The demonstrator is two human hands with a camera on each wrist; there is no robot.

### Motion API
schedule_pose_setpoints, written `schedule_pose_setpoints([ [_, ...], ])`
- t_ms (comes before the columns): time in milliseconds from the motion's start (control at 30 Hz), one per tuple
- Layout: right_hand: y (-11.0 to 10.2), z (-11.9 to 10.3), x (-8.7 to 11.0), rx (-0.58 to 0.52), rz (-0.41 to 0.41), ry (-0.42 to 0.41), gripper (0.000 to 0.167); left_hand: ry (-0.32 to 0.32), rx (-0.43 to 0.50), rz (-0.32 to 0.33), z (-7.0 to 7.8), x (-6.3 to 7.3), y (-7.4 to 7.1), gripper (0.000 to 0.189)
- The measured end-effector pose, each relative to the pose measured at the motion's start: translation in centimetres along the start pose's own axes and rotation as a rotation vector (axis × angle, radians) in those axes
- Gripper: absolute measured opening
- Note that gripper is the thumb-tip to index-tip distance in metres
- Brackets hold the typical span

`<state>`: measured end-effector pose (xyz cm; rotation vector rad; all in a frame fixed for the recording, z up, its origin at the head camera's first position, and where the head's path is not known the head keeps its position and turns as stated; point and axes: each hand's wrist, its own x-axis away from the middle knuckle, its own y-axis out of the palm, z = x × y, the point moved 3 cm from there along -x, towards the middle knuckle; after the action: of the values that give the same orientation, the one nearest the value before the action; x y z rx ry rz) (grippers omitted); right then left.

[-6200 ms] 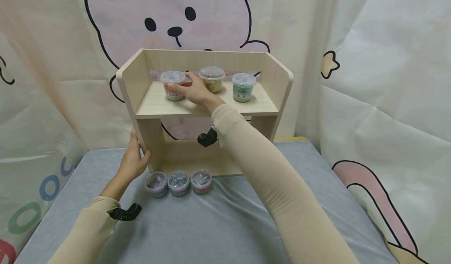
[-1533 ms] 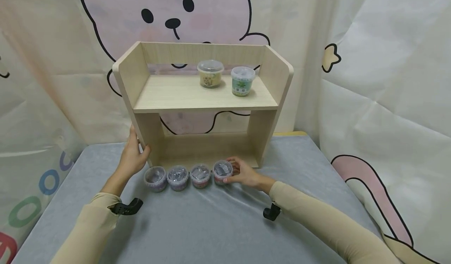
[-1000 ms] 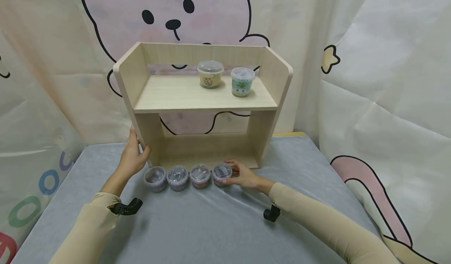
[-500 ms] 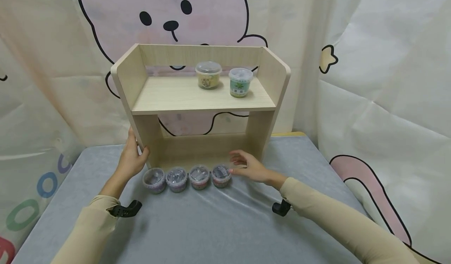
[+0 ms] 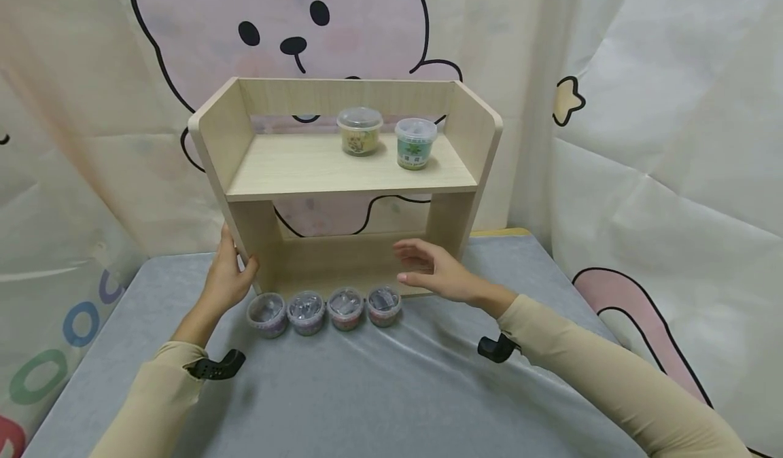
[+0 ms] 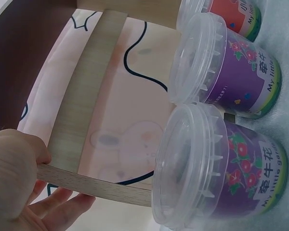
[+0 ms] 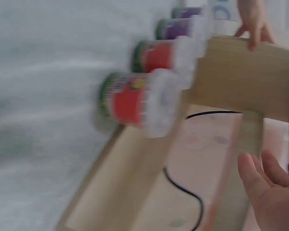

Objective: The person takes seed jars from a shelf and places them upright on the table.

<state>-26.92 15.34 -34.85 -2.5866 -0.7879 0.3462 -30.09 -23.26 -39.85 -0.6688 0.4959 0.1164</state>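
Observation:
My left hand [image 5: 225, 280] grips the front edge of the left side panel of a small wooden shelf [image 5: 351, 191], thumb on one face and fingers on the other. My right hand [image 5: 442, 271] holds nothing; its fingers are loosely spread before the lower compartment. Just below it, a red-labelled lidded plastic cup [image 7: 127, 98] ends a row along the shelf's front. Left of that cup stand another red-labelled cup [image 7: 156, 57] and two purple-labelled cups [image 6: 248, 168], [image 6: 241, 72]. On the upper board are a yellow-labelled cup [image 5: 359, 132] and a green-labelled cup [image 5: 414, 144].
The shelf stands on a table with a grey-blue cloth [image 5: 342, 403], near its back edge. Behind it hangs a printed curtain [image 5: 367, 30] with a bear drawing, and more curtain [image 5: 667, 138] borders the right side.
The red-labelled cup has gone from the upper board to the right end of the front row. My right hand has let go of it and risen; my left hand keeps its grip.

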Motion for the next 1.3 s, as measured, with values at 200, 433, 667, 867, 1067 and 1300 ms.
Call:
schedule_pose_setpoints([
  [200, -0.6, -3.1, -0.6, -0.02, 0.001, -0.046, 0.057, 0.015, -0.006, 0.012, -0.1, -0.1, 0.0, 0.092],
  [433, -1.8, -7.2, -1.9, -0.051, 0.02, -0.12, 0.06, 0.029, 0.007, 0.022, -0.1, 0.0, 0.0, 0.092],
  [667, -2.9, -10.1, -3.3, -0.108, 0.04, -0.117, 0.063, 0.037, 0.007, -0.003, 0.2, 0.1, 0.0, 0.092],
  [867, -3.5, -11.4, -6.2, -0.122, 0.084, -0.087, 0.066, 0.022, 0.007, -0.014, 0.1, 0.1, 0.0, 0.092],
  [1067, -4.0, -11.6, -9.1, -0.161, 0.167, -0.003, 0.071, 0.02, 0.015, -0.033, 0.0, 0.1, 0.1, 0.093],
  [1300, -4.6, -11.7, -11.7, -0.2, 0.183, 0.108, 0.088, 0.033, 0.028, 0.0, 0.0, 0.0, 0.1, 0.091],
])
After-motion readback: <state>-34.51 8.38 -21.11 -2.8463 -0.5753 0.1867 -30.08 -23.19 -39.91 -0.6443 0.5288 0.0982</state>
